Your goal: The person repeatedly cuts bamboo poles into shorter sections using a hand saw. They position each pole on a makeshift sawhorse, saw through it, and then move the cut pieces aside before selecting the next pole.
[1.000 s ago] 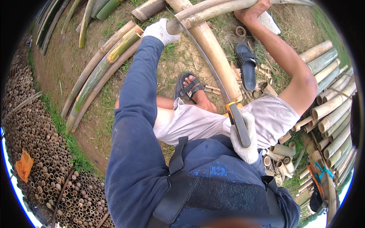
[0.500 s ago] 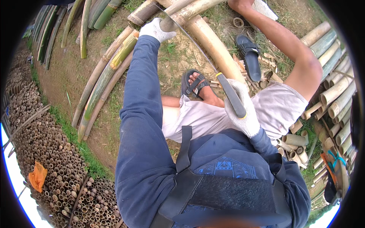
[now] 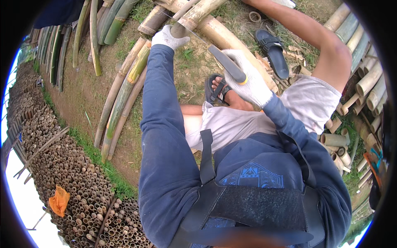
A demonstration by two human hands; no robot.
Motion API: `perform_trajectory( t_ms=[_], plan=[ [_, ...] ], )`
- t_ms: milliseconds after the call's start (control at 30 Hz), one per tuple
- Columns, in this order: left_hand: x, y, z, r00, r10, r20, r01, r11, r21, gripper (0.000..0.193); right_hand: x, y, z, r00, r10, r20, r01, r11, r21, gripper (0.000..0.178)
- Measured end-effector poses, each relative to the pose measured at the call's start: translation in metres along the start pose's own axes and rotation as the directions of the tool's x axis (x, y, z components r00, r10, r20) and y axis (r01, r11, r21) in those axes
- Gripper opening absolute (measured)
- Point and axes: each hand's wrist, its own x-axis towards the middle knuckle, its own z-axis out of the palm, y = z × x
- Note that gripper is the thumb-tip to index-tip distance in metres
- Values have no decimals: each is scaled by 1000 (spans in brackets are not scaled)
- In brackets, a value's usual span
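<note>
Taking the thick pale bamboo pole (image 3: 231,39) as reference, scanning left to right. Far left of it, stacked cut bamboo tubes (image 3: 62,173) are showing their open ends, with an orange rag (image 3: 59,200) lying on them; nearer, long green-brown poles (image 3: 124,91) are lying on bare dirt. The left hand (image 3: 168,37), in a white glove, is wrapping its fingers closed around the end of a thinner bamboo piece (image 3: 194,14) that is crossing over the pale pole's upper end. The right hand (image 3: 248,82), also gloved, is gripping the dark handle of a saw (image 3: 225,62) with fingers fully closed; the thin blade is running up-left from the handle toward the left hand, just beside the pale pole. Main risk, as I judge it: the blade is sitting very close to the left glove, so a slip or a jump out of the cut is likely putting teeth into those fingers. Second: a sandalled foot (image 3: 221,89) is resting right below the saw handle, touching the pale pole's near side, and another person's bare arm (image 3: 318,37) is reaching across to the right of the pole, so a wild stroke is endangering both. The thin piece is held by hand alone, so it may be rolling under load. A loose black sandal (image 3: 273,51) and offcuts right of the pole are trip hazards.
</note>
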Motion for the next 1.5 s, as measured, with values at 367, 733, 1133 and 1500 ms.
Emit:
perform_trajectory(
  t_ms=[367,733,1133,1500],
  plan=[
    [-11,10,4,995,-34,-99,28,998,-60,101,50,-8,7,992,115,48,-110,989,-97,54],
    [-8,0,8,998,11,-69,-15,998,-55,107,-131,-61,-66,990,137,-4,-134,956,-260,51],
    [-20,2,1,998,10,-62,-14,998,-64,100,37,12,18,999,-45,8,45,999,-5,58],
    [-23,3,11,987,-9,-161,-9,993,-116,89,12,-24,-11,998,-39,55,48,982,-182,49]
  ],
)
